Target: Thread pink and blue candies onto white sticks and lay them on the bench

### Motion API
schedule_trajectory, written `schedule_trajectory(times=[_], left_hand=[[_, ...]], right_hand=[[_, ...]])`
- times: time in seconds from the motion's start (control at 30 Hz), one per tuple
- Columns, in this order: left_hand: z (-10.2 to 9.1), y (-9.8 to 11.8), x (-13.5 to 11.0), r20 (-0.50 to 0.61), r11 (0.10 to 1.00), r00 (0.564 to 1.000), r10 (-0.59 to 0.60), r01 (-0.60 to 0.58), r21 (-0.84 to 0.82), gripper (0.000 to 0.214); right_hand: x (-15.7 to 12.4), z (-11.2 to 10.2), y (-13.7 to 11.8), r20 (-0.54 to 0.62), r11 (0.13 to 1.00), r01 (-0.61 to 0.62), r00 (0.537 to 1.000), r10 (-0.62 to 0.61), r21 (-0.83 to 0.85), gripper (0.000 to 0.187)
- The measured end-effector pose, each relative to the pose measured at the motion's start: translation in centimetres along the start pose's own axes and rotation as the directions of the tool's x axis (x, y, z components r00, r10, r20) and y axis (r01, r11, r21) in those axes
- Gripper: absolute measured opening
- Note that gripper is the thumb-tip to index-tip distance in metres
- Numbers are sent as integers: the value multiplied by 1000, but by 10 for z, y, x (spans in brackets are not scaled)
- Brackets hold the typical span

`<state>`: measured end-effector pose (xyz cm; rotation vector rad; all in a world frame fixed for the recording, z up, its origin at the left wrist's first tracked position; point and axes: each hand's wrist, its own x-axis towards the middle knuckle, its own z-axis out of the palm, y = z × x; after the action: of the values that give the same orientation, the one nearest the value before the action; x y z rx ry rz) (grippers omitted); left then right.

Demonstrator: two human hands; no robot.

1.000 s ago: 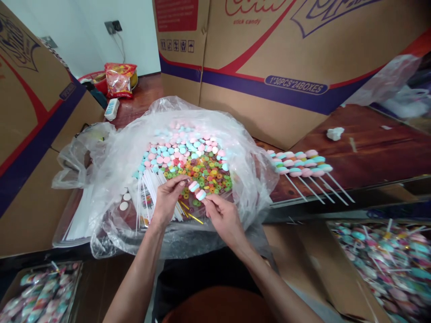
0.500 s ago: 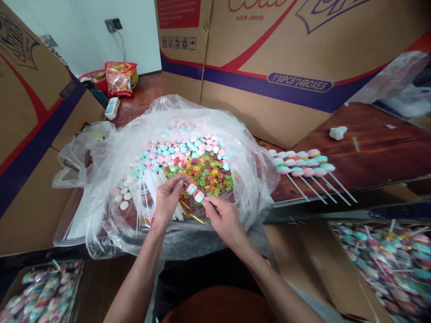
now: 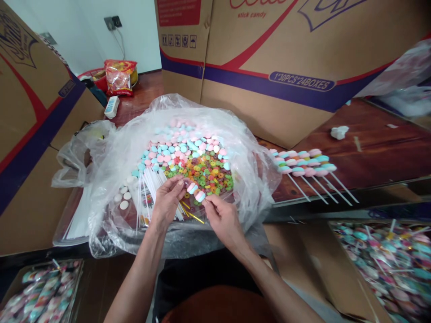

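Observation:
Between my two hands is a candy stick (image 3: 196, 193) threaded with pink-and-blue marshmallow-like pieces and ring candy. My right hand (image 3: 222, 216) pinches its lower right end. At the upper left end, my left hand (image 3: 171, 195) has thumb and fingers closed around a small purplish piece; its exact shape is partly hidden. Just beyond the hands lie colourful ring candies (image 3: 210, 172) and a heap of pink and blue candies (image 3: 170, 150) in a clear plastic bag (image 3: 249, 157). White sticks (image 3: 148, 181) lie beside my left hand, and gold ties (image 3: 193, 217) lie between the hands.
Finished candy sticks (image 3: 308, 162) rest in a row at the table's right. Large cardboard boxes (image 3: 242, 98) stand behind and to the left. Below the table edge, boxes of wrapped candy (image 3: 390, 269) sit on both sides. A red snack packet (image 3: 120, 74) is at the back left.
My fingers have shifted only slightly on the candy stick, and the purplish piece shows more clearly by the left fingertips. The camera view has moved a little.

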<state>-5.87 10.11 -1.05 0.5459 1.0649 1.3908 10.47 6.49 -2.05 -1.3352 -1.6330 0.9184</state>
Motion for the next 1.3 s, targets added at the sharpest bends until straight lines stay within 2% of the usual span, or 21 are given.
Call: schedule_trajectory(times=[0.1, 0.37, 0.5, 0.63, 0.7, 0.8, 0.87, 0.93, 0.97, 1.03, 1.1, 1.13, 1.17, 1.2, 1.27, 1.3], left_hand=[[-1, 1, 1, 11, 999, 1000, -24, 24, -26, 32], [0, 3, 4, -55, 993, 996, -72, 67, -97, 19], [2, 4, 3, -89, 990, 992, -94, 83, -117, 23], [5, 7, -8, -113, 998, 994, 4, -10, -55, 34], [3, 10, -14, -102, 998, 993, 57, -60, -18, 39], [-6, 21, -21, -118, 994, 987, 105, -105, 11, 42], [-18, 35, -25, -146, 982, 971, 189, -185, 41, 40], [-35, 56, -24, -179, 943, 927, 330, -315, 104, 36], [-46, 68, -22, -202, 911, 890, 408, -384, 149, 32], [-72, 98, -9, -276, 825, 782, 559, -493, 276, 28], [-102, 131, 14, -351, 721, 635, 688, -543, 431, 24], [-117, 147, 28, -376, 680, 573, 728, -530, 507, 19], [-133, 162, 43, -415, 666, 531, 739, -485, 567, 14], [-147, 174, 58, -445, 661, 507, 738, -413, 627, 11], [-171, 191, 85, -436, 595, 507, 743, -203, 778, 12], [-179, 196, 95, -386, 512, 539, 749, -100, 853, 12]], right_hand=[[-1, 2, 0, 11, 1000, -12, 1000, 12, 26, 25], [1, -3, -2, 109, 974, -137, 987, 119, 178, 28], [2, -6, -6, 117, 949, -170, 983, 144, 264, 29], [1, -8, -3, 72, 937, -153, 988, 137, 313, 32], [1, -7, 3, 57, 929, -180, 984, 171, 323, 32], [1, -5, 15, 57, 910, -229, 973, 223, 347, 32], [1, -3, 19, 61, 905, -250, 968, 244, 343, 32], [0, -2, 19, 40, 907, -258, 965, 260, 333, 32], [-1, -1, 18, 33, 910, -257, 965, 261, 326, 33], [-1, -1, 16, 26, 920, -246, 968, 250, 305, 34], [0, -2, 13, 32, 930, -236, 971, 236, 283, 34], [1, -2, 12, 36, 933, -230, 973, 229, 276, 34], [2, -2, 11, 42, 937, -222, 975, 219, 271, 34], [3, -2, 10, 49, 940, -211, 977, 205, 266, 34], [4, -3, 8, 68, 950, -181, 983, 169, 252, 36], [4, -3, 7, 72, 956, -170, 985, 157, 241, 36]])
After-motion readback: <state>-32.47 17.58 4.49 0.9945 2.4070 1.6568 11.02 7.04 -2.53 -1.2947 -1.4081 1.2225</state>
